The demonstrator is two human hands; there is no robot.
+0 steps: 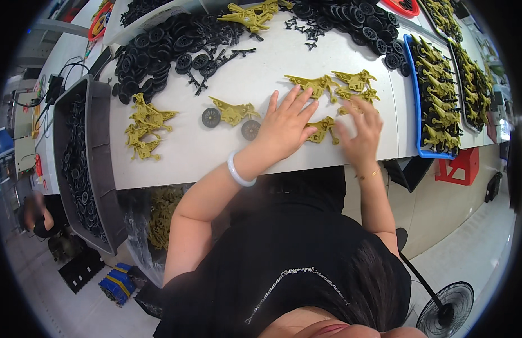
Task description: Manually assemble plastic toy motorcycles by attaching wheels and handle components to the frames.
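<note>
My left hand (pixel 286 125) lies palm down over the white table, its fingers spread. Under and beyond its fingertips are olive-yellow plastic toy motorcycle frames, one past the fingers (pixel 308 84) and one by the thumb (pixel 324 129). To the right, my right hand (pixel 362 128) hovers with fingers apart and slightly bent, a little blurred. Its fingertips reach a cluster of the same frames (pixel 355 81), partly hidden behind them. Left of my left hand sits a frame (pixel 233 111) with a black wheel (pixel 211 117) at one end and another wheel (pixel 251 130) beside my wrist.
A heap of black wheels (pixel 151 59) and small black forked parts lies at the back left, another wheel heap (pixel 359 25) at the back right. More frames (pixel 144 127) are stacked left. A grey bin (pixel 97 141) stands at the left edge, a blue tray (pixel 421 135) at right.
</note>
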